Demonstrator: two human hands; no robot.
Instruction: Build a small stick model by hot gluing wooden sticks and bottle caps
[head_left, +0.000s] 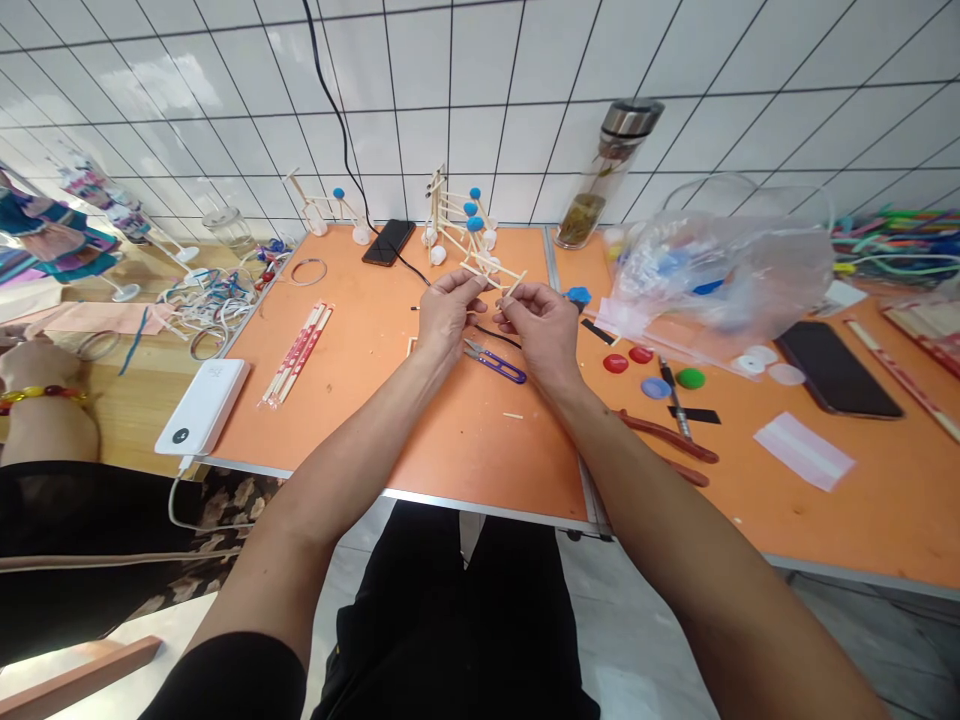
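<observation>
Over the middle of the orange table, my left hand (448, 312) and my right hand (546, 325) pinch a small frame of thin wooden sticks (504, 268) between fingertips. Both hands are closed on it, the left at its left side and the right at its right end. The fingers hide part of the joints. Just below the hands lie blue-handled thread snips (504, 366) and a short stick piece (513, 416). Behind the frame stands a stick model (442, 210) with blue balls and white round pieces; a smaller stick model (319, 210) is farther left.
Wrapped chopsticks (298, 352) and a white power bank (202, 405) lie left. Pliers (667, 436), coloured discs (690, 378), a phone (836, 370) and a plastic bag (720, 260) are right. A glass bottle (592, 190) leans near the wall. Another person's hand (34, 365) rests far left.
</observation>
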